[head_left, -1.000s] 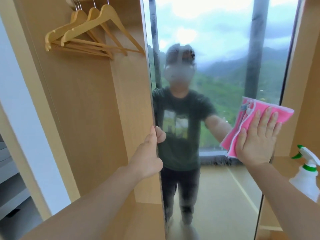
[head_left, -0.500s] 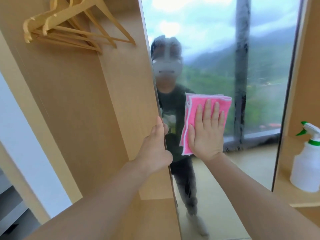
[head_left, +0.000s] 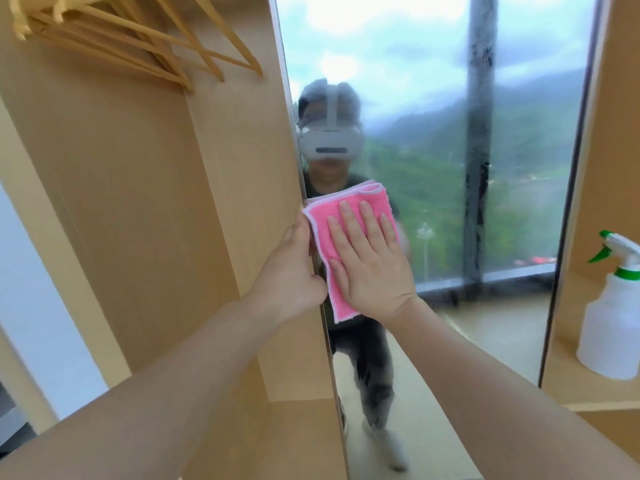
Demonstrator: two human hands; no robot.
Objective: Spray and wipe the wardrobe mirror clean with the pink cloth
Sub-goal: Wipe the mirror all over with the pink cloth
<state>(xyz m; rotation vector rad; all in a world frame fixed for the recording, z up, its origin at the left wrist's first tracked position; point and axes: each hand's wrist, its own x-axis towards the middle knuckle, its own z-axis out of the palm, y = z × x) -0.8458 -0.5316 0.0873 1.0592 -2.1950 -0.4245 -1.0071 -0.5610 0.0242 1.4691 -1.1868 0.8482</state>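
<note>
The wardrobe mirror (head_left: pixel 450 140) is a tall door panel filling the middle and right of the head view, reflecting a window and a person. My right hand (head_left: pixel 370 265) presses the folded pink cloth (head_left: pixel 323 225) flat against the glass near the mirror's left edge, fingers spread over it. My left hand (head_left: pixel 291 271) grips that left edge of the mirror door, thumb side touching the cloth's corner. The white spray bottle (head_left: pixel 613 327) with a green trigger stands untouched on a shelf at the far right.
To the left is the open wooden wardrobe compartment (head_left: pixel 145 209) with several wooden hangers (head_left: pixel 145 39) at its top. A wooden shelf (head_left: pixel 581 382) at the right holds the bottle. A white wall strip (head_left: pixel 31 289) lies at the far left.
My right hand has swept the pink cloth leftward across the mirror, from its right side to its left edge beside my left hand. My left hand kept its grip on the door edge.
</note>
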